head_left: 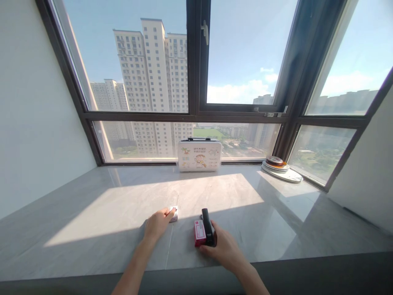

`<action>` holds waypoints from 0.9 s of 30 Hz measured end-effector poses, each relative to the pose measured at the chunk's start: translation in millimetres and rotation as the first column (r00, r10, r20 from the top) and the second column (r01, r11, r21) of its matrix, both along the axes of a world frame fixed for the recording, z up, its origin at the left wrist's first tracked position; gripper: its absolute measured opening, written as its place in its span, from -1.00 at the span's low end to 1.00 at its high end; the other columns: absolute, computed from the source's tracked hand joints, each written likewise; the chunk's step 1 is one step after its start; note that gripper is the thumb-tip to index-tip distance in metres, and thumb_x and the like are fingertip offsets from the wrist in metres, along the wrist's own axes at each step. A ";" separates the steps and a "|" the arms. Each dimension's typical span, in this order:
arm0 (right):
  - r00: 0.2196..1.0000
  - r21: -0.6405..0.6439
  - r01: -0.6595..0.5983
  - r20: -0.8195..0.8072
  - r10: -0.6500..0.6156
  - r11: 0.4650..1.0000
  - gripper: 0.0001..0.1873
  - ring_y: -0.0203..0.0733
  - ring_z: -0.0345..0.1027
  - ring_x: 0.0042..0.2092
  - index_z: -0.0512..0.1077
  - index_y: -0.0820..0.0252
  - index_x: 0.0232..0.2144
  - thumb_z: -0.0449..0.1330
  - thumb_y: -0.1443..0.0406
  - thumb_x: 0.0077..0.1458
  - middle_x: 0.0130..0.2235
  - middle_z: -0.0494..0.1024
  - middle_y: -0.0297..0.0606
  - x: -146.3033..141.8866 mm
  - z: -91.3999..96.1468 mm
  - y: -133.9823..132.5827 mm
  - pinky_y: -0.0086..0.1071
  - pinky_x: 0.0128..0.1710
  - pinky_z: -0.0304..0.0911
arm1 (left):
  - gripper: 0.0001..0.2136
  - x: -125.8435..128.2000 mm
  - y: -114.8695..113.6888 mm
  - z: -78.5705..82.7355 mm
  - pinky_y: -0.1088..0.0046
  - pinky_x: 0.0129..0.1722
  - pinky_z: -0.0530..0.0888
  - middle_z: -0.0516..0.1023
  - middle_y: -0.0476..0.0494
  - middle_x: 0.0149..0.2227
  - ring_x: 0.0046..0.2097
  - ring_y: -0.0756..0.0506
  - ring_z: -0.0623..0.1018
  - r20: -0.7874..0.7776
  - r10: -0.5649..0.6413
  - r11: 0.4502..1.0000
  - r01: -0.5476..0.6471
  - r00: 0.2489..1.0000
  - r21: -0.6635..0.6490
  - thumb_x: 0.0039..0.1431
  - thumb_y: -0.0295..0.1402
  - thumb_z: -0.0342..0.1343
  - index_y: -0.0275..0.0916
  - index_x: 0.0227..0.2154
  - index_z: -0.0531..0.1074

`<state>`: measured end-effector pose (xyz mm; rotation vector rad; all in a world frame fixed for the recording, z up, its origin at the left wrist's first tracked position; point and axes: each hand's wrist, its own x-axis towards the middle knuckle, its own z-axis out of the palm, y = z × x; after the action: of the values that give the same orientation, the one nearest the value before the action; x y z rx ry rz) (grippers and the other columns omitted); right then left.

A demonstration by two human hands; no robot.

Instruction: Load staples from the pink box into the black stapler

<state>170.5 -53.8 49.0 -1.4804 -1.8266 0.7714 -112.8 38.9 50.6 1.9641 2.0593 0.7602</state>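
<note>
My left hand (157, 223) rests on the grey stone sill (92, 213), its fingers closed around a small white box (174, 214). My right hand (225, 246) grips the rear of a black stapler (208, 227) lying on the sill. A small red and white box (199, 232) lies right against the stapler's left side, touching it. Both hands are near the sill's front edge, a short gap apart.
A white case with cartoon print (199, 155) stands upright against the window at the back. A stack of round plates (281, 169) sits at the back right. Dark window frames with a handle (205, 32) rise behind. White walls close both sides.
</note>
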 end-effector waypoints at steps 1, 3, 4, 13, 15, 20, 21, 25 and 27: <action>1.000 0.020 -0.009 0.020 0.009 1.000 -0.25 -0.02 0.45 -0.16 0.38 0.10 0.14 0.43 0.17 -0.13 -0.16 0.59 -0.23 -2.1 3.2 0.1 -0.34 -0.23 0.19 | -0.47 12.2 -1.5 -1.3 0.43 -0.38 0.22 0.45 -0.04 -0.58 -0.43 -0.13 0.49 -0.007 -0.032 0.999 0.032 0.999 -0.002 0.31 0.11 -0.17 -0.14 -0.59 0.38; 0.998 0.035 -0.026 0.055 0.024 0.999 -0.38 0.01 0.47 -0.14 0.43 0.08 0.05 0.41 0.20 -0.12 -0.15 0.61 -0.23 -5.6 7.8 1.3 -0.34 -0.23 0.18 | -0.42 38.0 -5.7 -3.8 0.42 -0.33 0.26 0.50 -0.08 -0.56 -0.40 -0.14 0.53 -0.015 -0.103 0.995 0.103 0.995 -0.006 0.33 0.13 -0.22 -0.14 -0.59 0.42; 0.997 0.035 -0.032 0.067 0.029 0.999 -0.42 0.01 0.48 -0.15 0.44 0.08 0.01 0.39 0.22 -0.11 -0.16 0.61 -0.24 -6.9 9.2 2.2 -0.34 -0.24 0.18 | -0.40 50.0 -7.9 -4.7 0.41 -0.30 0.28 0.53 -0.09 -0.54 -0.38 -0.14 0.54 -0.017 -0.141 0.990 0.141 0.990 -0.008 0.34 0.13 -0.25 -0.14 -0.58 0.44; 0.995 0.037 -0.057 0.081 0.054 0.998 -0.46 0.02 0.51 -0.19 0.46 0.07 -0.03 0.41 0.21 -0.13 -0.20 0.64 -0.26 -7.9 6.2 10.6 -0.36 -0.30 0.15 | -0.38 80.7 -8.5 -2.3 0.36 -0.15 0.36 0.69 -0.18 -0.24 -0.17 -0.20 0.61 -0.027 -0.356 0.933 0.353 0.934 -0.071 0.40 0.06 -0.36 -0.09 -0.37 0.59; 0.996 0.035 -0.066 0.065 0.063 0.997 -0.46 0.01 0.50 -0.21 0.47 0.07 -0.04 0.41 0.21 -0.13 -0.22 0.65 -0.27 -7.2 4.7 12.4 -0.37 -0.31 0.14 | -0.36 78.6 -6.1 -1.9 0.36 -0.16 0.37 0.68 -0.22 -0.24 -0.17 -0.20 0.62 -0.037 -0.363 0.929 0.358 0.931 -0.089 0.40 0.06 -0.37 -0.11 -0.37 0.59; 0.996 0.027 -0.090 0.021 0.090 0.996 -0.50 -0.03 0.48 -0.24 0.51 0.09 -0.09 0.43 0.21 -0.16 -0.23 0.65 -0.29 0.7 3.1 19.4 -0.39 -0.34 0.13 | -0.30 82.8 1.2 -2.0 0.34 -0.21 0.39 0.66 -0.26 -0.37 -0.23 -0.22 0.62 -0.065 -0.365 0.926 0.355 0.929 -0.131 0.39 0.06 -0.42 -0.16 -0.44 0.59; 0.995 0.026 -0.095 0.012 0.095 0.995 -0.51 -0.04 0.47 -0.25 0.52 0.10 -0.10 0.43 0.21 -0.15 -0.24 0.65 -0.29 4.9 3.0 21.4 -0.39 -0.34 0.13 | -0.28 86.0 3.0 -2.2 0.33 -0.21 0.39 0.64 -0.25 -0.42 -0.25 -0.22 0.62 -0.067 -0.370 0.923 0.358 0.927 -0.140 0.39 0.06 -0.44 -0.16 -0.45 0.59; 0.994 0.008 -0.107 -0.020 0.107 0.994 -0.52 -0.04 0.45 -0.26 0.54 0.13 -0.11 0.42 0.19 -0.16 -0.28 0.64 -0.31 34.5 3.5 31.8 -0.39 -0.32 0.14 | -0.24 112.1 12.4 -3.4 0.33 -0.19 0.40 0.60 -0.20 -0.53 -0.29 -0.19 0.61 -0.060 -0.411 0.900 0.395 0.910 -0.182 0.39 0.06 -0.49 -0.15 -0.52 0.58; 0.995 -0.023 -0.099 -0.032 0.098 0.995 -0.54 -0.05 0.43 -0.26 0.56 0.17 -0.16 0.41 0.19 -0.18 -0.31 0.63 -0.32 56.4 4.3 37.3 -0.39 -0.31 0.15 | -0.22 134.4 18.8 -3.2 0.31 -0.16 0.41 0.61 -0.22 -0.52 -0.29 -0.19 0.61 -0.052 -0.445 0.882 0.428 0.894 -0.198 0.39 0.05 -0.52 -0.16 -0.51 0.58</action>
<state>226.9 -16.5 53.3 -1.3945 -1.8842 0.8625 21.7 57.6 47.3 2.2699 1.5621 0.3724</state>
